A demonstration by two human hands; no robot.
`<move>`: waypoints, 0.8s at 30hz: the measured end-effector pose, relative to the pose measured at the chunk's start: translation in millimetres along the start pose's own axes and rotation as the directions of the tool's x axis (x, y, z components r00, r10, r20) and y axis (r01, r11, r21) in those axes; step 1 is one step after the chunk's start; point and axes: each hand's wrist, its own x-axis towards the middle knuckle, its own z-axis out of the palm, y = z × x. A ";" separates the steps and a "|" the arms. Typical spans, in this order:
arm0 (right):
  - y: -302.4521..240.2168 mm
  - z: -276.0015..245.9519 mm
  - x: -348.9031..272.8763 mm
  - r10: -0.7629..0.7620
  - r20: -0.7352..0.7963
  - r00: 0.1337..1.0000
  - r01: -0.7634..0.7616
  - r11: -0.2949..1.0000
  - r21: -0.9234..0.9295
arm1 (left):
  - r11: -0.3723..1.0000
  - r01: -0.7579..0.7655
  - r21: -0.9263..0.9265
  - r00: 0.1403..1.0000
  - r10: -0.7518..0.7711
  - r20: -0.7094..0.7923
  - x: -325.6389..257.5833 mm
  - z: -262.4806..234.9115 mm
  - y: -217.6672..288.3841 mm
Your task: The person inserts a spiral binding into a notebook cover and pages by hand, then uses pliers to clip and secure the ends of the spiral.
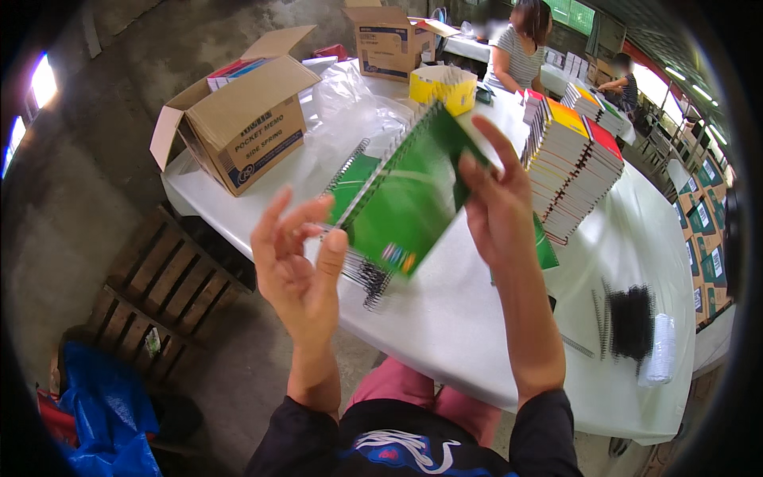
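A green-covered spiral notebook with a metal wire spine (405, 195) is being held up, tilted, above the white table (453, 318), with the right hand (497, 199) gripping its upper right edge. The left hand (298, 254) is hanging just left of the notebook with fingers spread wide, its thumb touching the lower edge. Right of the notebook, a tall stack of colourful-covered notebooks (576, 163) is leaning on the table, and left of it an open brown cardboard box (242, 127) is sitting.

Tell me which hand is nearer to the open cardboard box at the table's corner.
Left. The left hand is raised below and right of the cardboard box; the right hand, holding the green notebook, is farther right.
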 end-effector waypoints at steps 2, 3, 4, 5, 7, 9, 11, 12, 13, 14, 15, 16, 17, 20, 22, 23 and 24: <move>3.3 7.2 36.7 0.077 0.031 0.997 -0.079 0.994 0.075 | 0.994 -0.020 0.106 0.995 0.029 -0.091 15.0 -19.0 -11.3; 0.0 11.5 53.8 0.023 0.045 0.999 -0.022 1.000 -0.006 | 0.989 -0.020 0.145 0.990 0.040 -0.134 17.1 -24.0 -21.1; -3.1 15.8 70.5 -0.033 0.061 0.998 0.038 0.995 -0.087 | 0.989 0.044 0.144 0.992 -0.027 -0.120 15.9 -27.1 -30.5; -1.0 13.7 86.8 -0.129 0.169 0.977 0.165 0.962 -0.217 | 0.984 0.110 0.140 0.990 -0.096 -0.104 11.9 -28.2 -43.1; 7.0 11.1 111.9 -0.192 0.384 0.903 0.369 0.805 -0.464 | 0.961 0.230 0.152 0.973 -0.223 -0.061 2.7 -24.6 -55.1; 28.1 39.9 111.5 0.103 0.610 0.785 0.444 0.595 -0.671 | 0.958 0.268 0.106 0.963 -0.263 -0.055 -4.6 -24.6 -66.8; 41.8 71.1 92.0 0.448 0.708 0.546 0.548 0.448 -0.707 | 0.938 0.325 0.118 0.946 -0.324 -0.031 -6.6 -28.3 -67.2; 45.9 81.4 78.9 0.539 0.720 0.438 0.598 0.423 -0.681 | 0.947 0.316 0.053 0.949 -0.315 -0.016 -8.3 -28.2 -70.8; 49.8 85.9 67.8 0.553 0.756 0.351 0.654 0.433 -0.620 | 0.952 0.306 -0.010 0.952 -0.306 -0.002 -10.6 -27.9 -76.8; 51.2 81.5 63.7 0.480 0.771 0.418 0.682 0.395 -0.615 | 0.951 0.299 -0.073 0.954 -0.299 0.011 -12.7 -27.7 -80.7; 52.0 73.1 61.4 0.400 0.783 0.476 0.707 0.355 -0.611 | 0.957 0.282 -0.062 0.959 -0.281 0.021 -13.0 -28.6 -81.7; 52.3 62.7 61.2 0.314 0.791 0.526 0.729 0.314 -0.609 | 0.963 0.264 -0.050 0.964 -0.263 0.030 -13.0 -30.2 -82.4; 46.4 41.5 69.2 0.177 0.785 0.594 0.675 0.421 -0.606 | 0.966 0.253 -0.049 0.967 -0.251 0.045 -14.8 -28.4 -84.3; 51.9 -9.6 69.8 0.068 0.424 0.903 0.263 0.694 -0.670 | 0.976 0.210 -0.063 0.975 -0.205 0.087 -18.2 -20.5 -89.7; 84.7 -41.1 73.7 0.145 0.328 0.933 0.195 0.561 -0.804 | 0.982 0.181 -0.050 0.979 -0.175 0.106 -16.0 -17.6 -89.4; 91.2 -35.1 66.4 0.225 0.308 0.924 0.102 0.632 -0.768 | 0.984 0.174 -0.036 0.980 -0.169 0.104 -14.8 -19.1 -91.5; 97.0 -28.0 62.3 0.220 0.305 0.927 0.112 0.614 -0.781 | 0.986 0.166 -0.026 0.981 -0.162 0.102 -14.0 -19.3 -92.5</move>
